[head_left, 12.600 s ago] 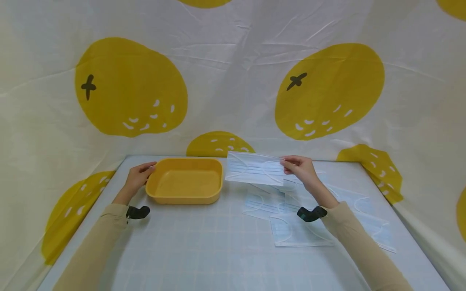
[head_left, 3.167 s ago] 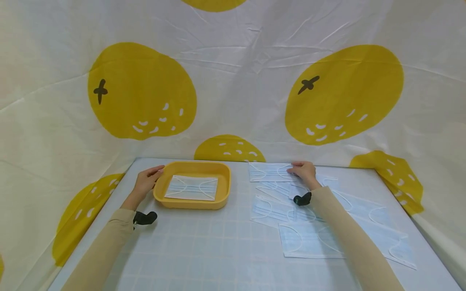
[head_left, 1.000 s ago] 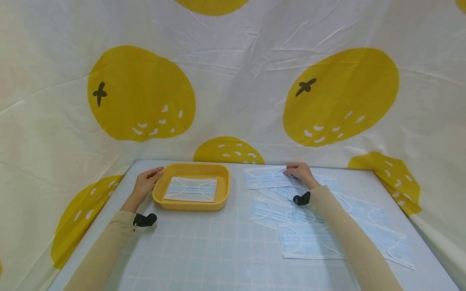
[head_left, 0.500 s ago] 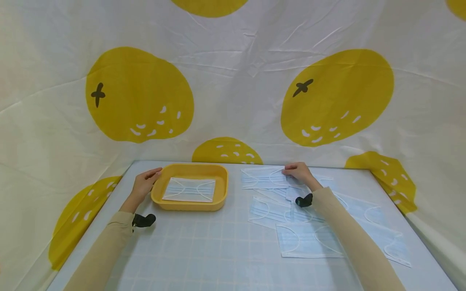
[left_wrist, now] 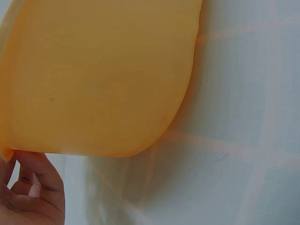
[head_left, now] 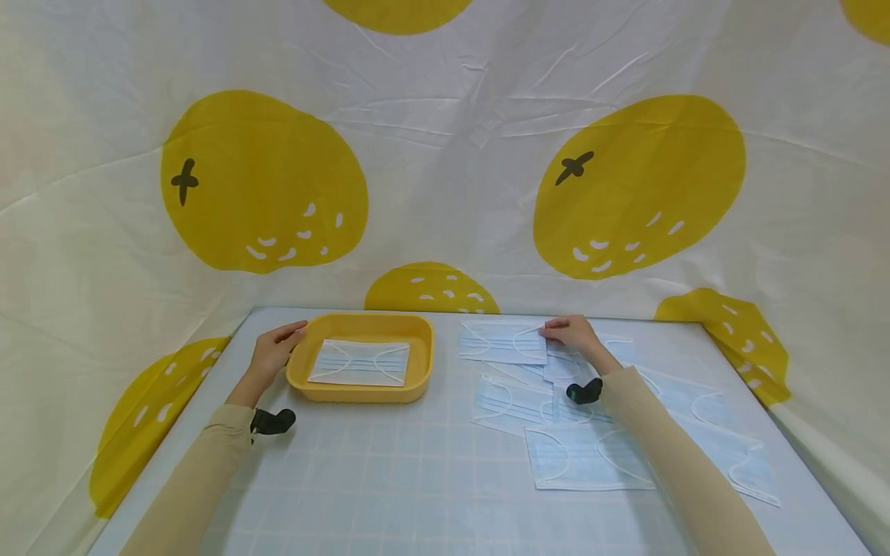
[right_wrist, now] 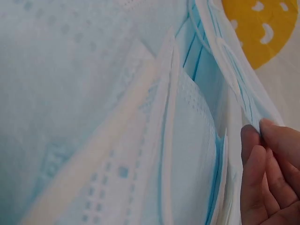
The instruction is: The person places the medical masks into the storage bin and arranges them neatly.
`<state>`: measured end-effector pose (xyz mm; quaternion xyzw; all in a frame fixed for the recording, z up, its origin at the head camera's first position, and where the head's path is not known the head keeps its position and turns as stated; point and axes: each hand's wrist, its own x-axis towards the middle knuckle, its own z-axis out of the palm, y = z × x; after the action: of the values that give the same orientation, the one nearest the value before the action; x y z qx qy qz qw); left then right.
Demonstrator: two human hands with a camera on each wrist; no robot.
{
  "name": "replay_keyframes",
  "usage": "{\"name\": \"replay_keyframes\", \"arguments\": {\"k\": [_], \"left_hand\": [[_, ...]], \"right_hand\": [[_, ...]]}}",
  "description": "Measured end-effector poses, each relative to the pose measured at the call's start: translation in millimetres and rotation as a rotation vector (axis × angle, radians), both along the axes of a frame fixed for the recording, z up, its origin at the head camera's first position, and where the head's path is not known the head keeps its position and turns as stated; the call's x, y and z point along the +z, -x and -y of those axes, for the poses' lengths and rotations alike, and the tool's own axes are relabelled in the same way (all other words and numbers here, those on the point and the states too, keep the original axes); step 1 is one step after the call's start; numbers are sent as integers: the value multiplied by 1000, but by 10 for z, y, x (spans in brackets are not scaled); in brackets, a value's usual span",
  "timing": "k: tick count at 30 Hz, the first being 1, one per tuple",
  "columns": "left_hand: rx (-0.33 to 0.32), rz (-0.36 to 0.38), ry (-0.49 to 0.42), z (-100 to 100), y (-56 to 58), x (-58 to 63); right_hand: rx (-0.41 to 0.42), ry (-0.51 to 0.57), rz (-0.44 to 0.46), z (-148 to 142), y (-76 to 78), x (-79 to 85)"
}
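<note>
My left hand (head_left: pixel 273 357) pinches the left rim of a yellow plastic tray (head_left: pixel 358 395) between thumb and finger, as the left wrist view shows at the tray's edge (left_wrist: pixel 108 117). One pale blue disposable face mask (head_left: pixel 360 363) with white ear loops lies flat inside the tray, its loops upward. On the right, my right hand (head_left: pixel 575 335) pinches the right edge of another face mask (head_left: pixel 502 342) at the back of the table. In the right wrist view, thumb and forefinger grip that mask's corner (right_wrist: pixel 246 101), and it stands apart from the masks beside it.
Several overlapping face masks (head_left: pixel 587 457) are spread over the right side of the table (head_left: pixel 389 479), partly under my right forearm. Behind the table hangs a white curtain (head_left: pixel 445 177) with large yellow fruit prints.
Since the oldest frame, a mask has come to lie in the tray, and my right hand has gone back and gripped another. Lately that mask has shifted slightly left and forward. My left hand stays put.
</note>
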<state>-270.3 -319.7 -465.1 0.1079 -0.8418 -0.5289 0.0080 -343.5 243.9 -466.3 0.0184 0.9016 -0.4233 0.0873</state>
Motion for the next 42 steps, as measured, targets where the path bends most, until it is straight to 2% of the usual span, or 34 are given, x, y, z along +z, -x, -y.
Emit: {"name": "replay_keyframes", "arguments": {"k": [6,11,22,28,35,42], "left_hand": [[-3,2,9,1,-8,9],[-6,-4,7,-2,-15,20],[-2,-8,6,1,5,-2],[-3,-7,2,-2,10,-3],[-8,-17,-2,-9,11,0],[-7,-7,-6,-9,-4,11]], "right_hand": [[-11,33,-14,9,-54,-6],[-6,85,-27,48,-145,51],[-35,159,9,136,-296,160],[-19,243,3,152,-376,234],[5,260,-2,157,-453,317],[5,330,9,162,-485,375]]}}
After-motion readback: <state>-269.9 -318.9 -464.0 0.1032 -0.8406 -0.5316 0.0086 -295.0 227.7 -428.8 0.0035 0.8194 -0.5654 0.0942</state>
